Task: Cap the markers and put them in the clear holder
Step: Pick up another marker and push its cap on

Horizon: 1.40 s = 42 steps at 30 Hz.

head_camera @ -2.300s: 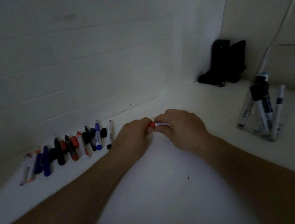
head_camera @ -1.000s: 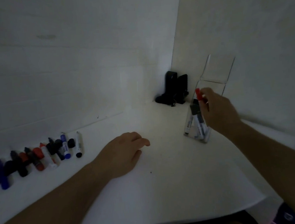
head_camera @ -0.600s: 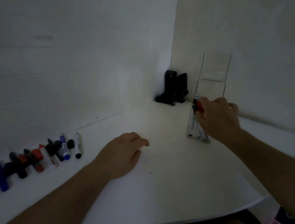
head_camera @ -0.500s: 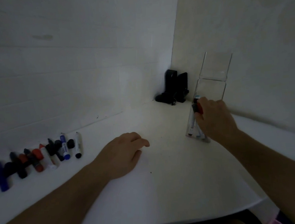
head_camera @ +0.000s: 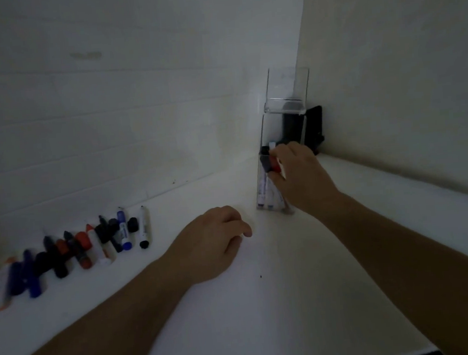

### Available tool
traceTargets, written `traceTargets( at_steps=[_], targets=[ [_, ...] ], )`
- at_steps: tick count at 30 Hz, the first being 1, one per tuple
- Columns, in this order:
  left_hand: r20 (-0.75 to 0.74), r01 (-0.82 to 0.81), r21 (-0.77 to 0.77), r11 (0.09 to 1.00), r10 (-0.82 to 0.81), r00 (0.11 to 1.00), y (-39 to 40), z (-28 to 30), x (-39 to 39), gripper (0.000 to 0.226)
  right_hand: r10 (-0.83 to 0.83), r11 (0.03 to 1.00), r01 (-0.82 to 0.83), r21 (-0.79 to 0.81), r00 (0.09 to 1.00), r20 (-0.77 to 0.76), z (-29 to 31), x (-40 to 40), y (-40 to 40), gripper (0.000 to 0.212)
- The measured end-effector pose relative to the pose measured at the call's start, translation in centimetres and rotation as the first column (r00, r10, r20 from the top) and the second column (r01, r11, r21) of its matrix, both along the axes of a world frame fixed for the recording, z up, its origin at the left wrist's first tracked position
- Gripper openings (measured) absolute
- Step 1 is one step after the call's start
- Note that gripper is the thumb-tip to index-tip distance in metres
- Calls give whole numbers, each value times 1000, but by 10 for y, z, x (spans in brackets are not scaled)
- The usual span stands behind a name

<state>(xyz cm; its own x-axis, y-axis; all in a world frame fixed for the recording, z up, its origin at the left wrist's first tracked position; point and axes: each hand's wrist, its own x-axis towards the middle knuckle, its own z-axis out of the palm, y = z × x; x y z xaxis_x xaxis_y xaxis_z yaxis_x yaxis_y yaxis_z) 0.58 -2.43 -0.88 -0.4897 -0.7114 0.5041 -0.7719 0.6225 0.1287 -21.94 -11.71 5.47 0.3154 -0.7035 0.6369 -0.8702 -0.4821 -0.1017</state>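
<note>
A dim room corner where white panelled walls meet a white desk (head_camera: 266, 315). The right hand (head_camera: 300, 177) reaches into the clear holder (head_camera: 286, 111) near the corner, its grip closed on a red-capped marker (head_camera: 275, 165) among markers already standing inside. The left hand (head_camera: 213, 249) rests on the desk, fingers loosely curled, holding nothing. A row of loose markers (head_camera: 87, 247) lies along the left wall. A black object (head_camera: 314, 129) stands behind the holder.

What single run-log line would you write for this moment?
step: red-capped marker into clear holder | right hand: gripping it | left hand: idle on table | loose markers: remaining
</note>
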Motion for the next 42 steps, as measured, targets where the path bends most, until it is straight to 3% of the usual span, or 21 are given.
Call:
traceTargets(
  at_steps=[9, 14, 17, 19, 24, 26, 28, 31, 35, 42],
  targets=[
    [-24, 7, 3, 1000, -7, 1000, -1, 0, 1, 23, -112, 993, 108, -53, 990, -88, 3, -33, -11, 37],
    [-33, -4, -6, 1000, 4, 999, -2, 2, 3, 23, -153, 988, 152, -17, 984, -94, 2, -35, -7, 48],
    [-26, -26, -24, 999, 25, 999, -5, 11, 12, 21, -222, 968, 204, -145, 968, -120, -3, -22, 6, 59],
    [-16, -62, -29, 998, 62, 998, -9, 23, 26, 22, -157, 975, 130, -182, 977, -143, -8, -4, 17, 56],
    [-83, -300, -20, 954, 297, 951, -8, 64, 91, 40, 246, 959, -260, -110, 961, -125, -25, 74, 41, 24],
    [-166, -451, -21, 892, 442, 882, -1, 64, 120, 43, 441, 897, -435, 76, 893, -87, -31, 109, 49, 32],
    [-266, -593, -5, 805, 571, 777, 7, 56, 138, 44, 550, 779, -504, 374, 835, -21, -38, 138, 59, 46],
    [-264, -677, 47, 734, 663, 700, 16, 46, 146, 45, 592, 672, -499, 547, 806, 7, -50, 173, 62, 54],
    [-227, -691, 81, 718, 688, 689, 19, 42, 146, 40, 590, 659, -501, 561, 807, 28, -50, 185, 58, 33],
    [20, -715, 115, 690, 718, 696, 9, 30, 133, 29, 423, 838, -259, 479, 864, -273, -44, 139, 37, 40]
  ],
)
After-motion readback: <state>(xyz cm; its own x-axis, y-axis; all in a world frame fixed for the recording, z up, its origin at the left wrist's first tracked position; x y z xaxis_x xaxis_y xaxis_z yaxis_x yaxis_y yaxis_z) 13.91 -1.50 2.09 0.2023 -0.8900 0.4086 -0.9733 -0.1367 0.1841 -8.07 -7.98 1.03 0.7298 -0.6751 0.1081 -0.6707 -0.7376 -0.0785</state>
